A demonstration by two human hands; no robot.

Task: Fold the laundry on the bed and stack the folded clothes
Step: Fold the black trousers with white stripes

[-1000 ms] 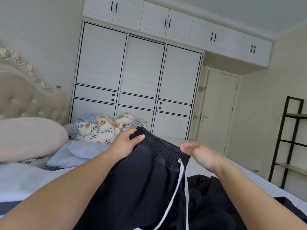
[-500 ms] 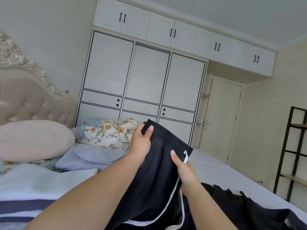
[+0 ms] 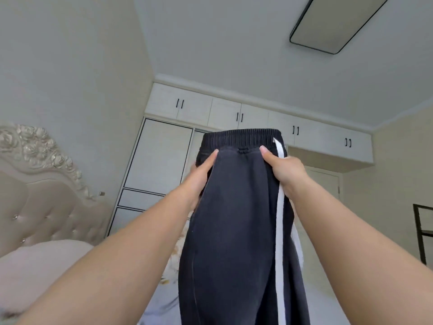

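Dark navy trousers (image 3: 236, 219) with an elastic waistband and a white side stripe hang upright in the air in front of me. My left hand (image 3: 199, 177) grips the left side just under the waistband, thumb on the front. My right hand (image 3: 284, 171) grips the right side by the white stripe, thumb up. The legs drop out of view at the bottom. A bit of floral laundry (image 3: 174, 254) peeks out behind my left forearm; the rest of the bed is hidden.
A white wardrobe (image 3: 159, 158) with upper cabinets fills the far wall. A padded headboard (image 3: 44, 207) and a pink pillow (image 3: 35, 273) lie at the left. A black shelf frame (image 3: 421, 233) stands at the right edge, a door (image 3: 325, 184) behind my right hand.
Both hands have lifted the trousers high off the bed and spread the waistband flat. The view has tilted up toward the ceiling. My right hand moved from the drawstring to the waistband's right side.
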